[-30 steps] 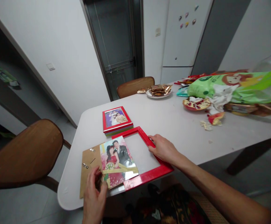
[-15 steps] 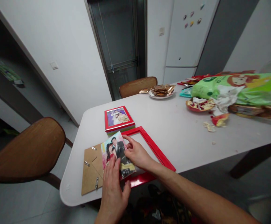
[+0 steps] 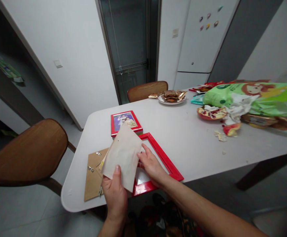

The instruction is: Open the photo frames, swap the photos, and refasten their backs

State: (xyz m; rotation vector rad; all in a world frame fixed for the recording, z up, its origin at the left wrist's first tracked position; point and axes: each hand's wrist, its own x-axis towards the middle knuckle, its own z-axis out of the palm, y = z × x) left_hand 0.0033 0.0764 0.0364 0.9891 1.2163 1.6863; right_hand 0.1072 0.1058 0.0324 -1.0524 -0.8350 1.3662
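In the head view, taking the pale sheet [image 3: 122, 152] as the centre of the clock, the left hand [image 3: 115, 196] is at half past six, thumb laid over the sheet's near edge and fingers under it, so it pinches the sheet. The right hand [image 3: 152, 164] is at four o'clock, its fingertips bent in at the sheet's right edge; whether they grip or only steady it, I cannot tell. What has just changed is the side that shows: half a second ago a printed couple in red and black faced up here, and now a blank, off-white surface does, so the photo seems to have been turned over. A sliver of yellow pokes out along its left side. The sheet is tilted up above the table [image 3: 183, 138], overlapping the left part of the red frame [image 3: 162, 155] at three to four o'clock and the right part of the brown backing board [image 3: 92, 181] at eight. For the work in hand, I judge that the photo is loose from both frame and board, with its back open to view. At twelve o'clock, a smaller framed picture [image 3: 126, 120] is partly covered by the sheet's top corner.
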